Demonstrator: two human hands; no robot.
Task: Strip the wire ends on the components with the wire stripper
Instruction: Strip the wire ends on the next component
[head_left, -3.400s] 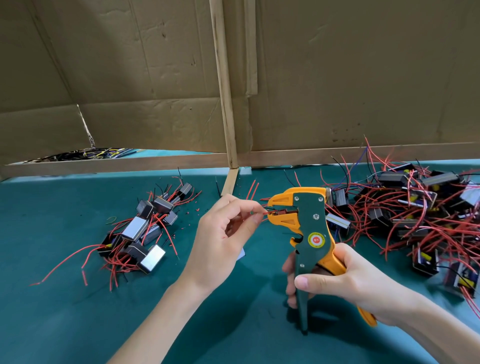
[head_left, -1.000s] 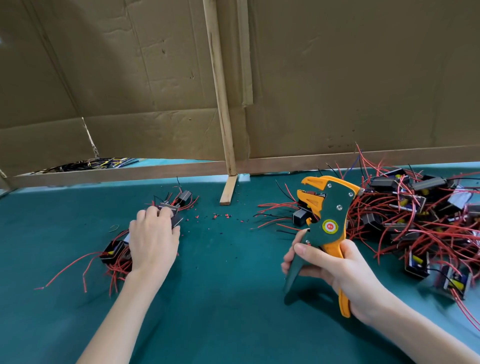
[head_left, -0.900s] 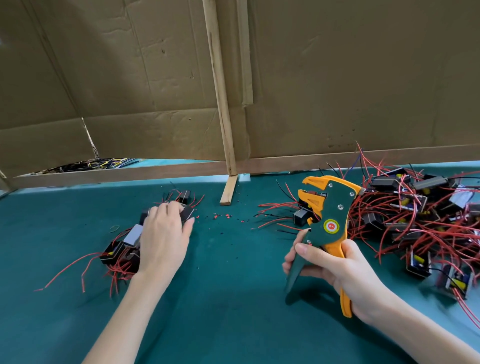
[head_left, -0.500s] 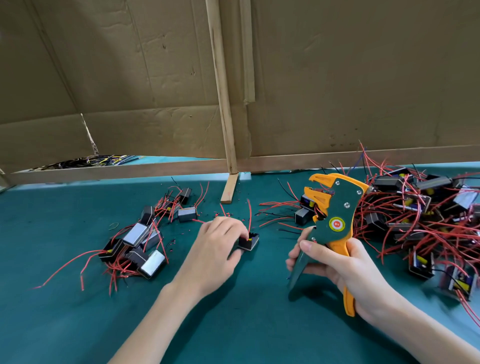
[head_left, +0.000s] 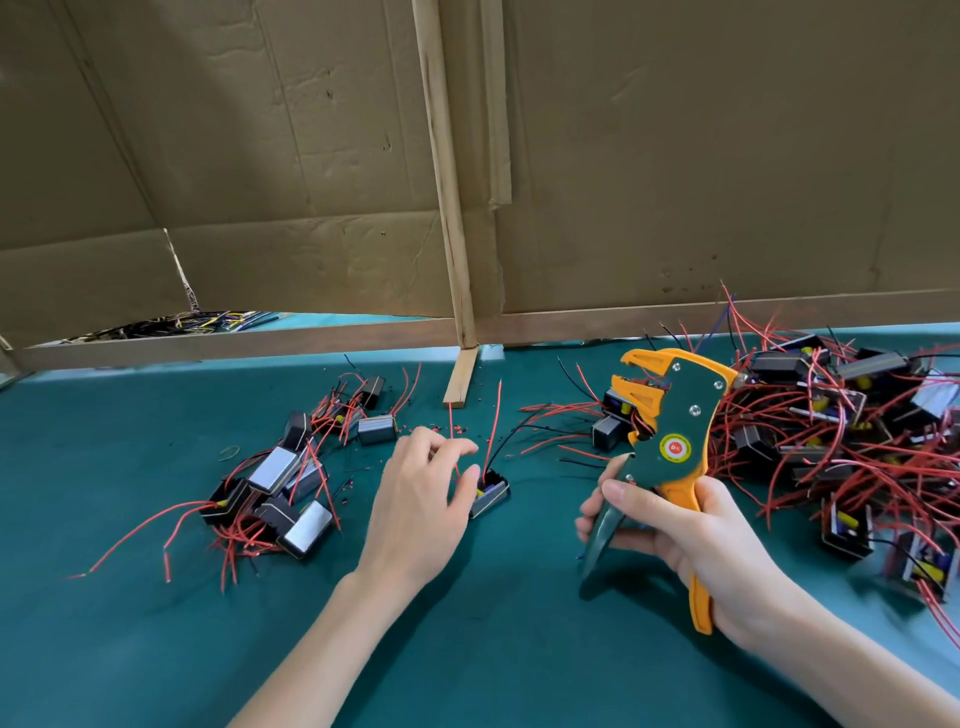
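Tabletop of teal cloth (head_left: 519, 649) fills the lower half of the head view, backed by a brown cardboard wall (head_left: 260, 156) with a pale wooden batten (head_left: 447, 208) up its middle. At centre, the left hand (head_left: 421, 499) grips a small black box-shaped component (head_left: 492, 493). The thumb is against its near side and the fingers (head_left: 441, 449) are curled over the far side by its thin red wires (head_left: 496, 415). These stand up away from the palm, likely so that a free end can be fed to the tool.

Right of centre, the right hand (head_left: 696, 535) is wrapped round both handles of the orange-and-green wire stripper (head_left: 675, 441). It is held upright off the tabletop with its head turned left toward the component. The handles are spread and its mouth gapes with no wire in it, so it seems ready for one.

A small heap of similar components (head_left: 291, 483) lies at middle left, seemingly the finished ones. A far larger tangled heap (head_left: 857, 431) crowds the right edge, beside the tool hand. Red insulation crumbs (head_left: 457, 428) dot the cloth just beyond the left hand.
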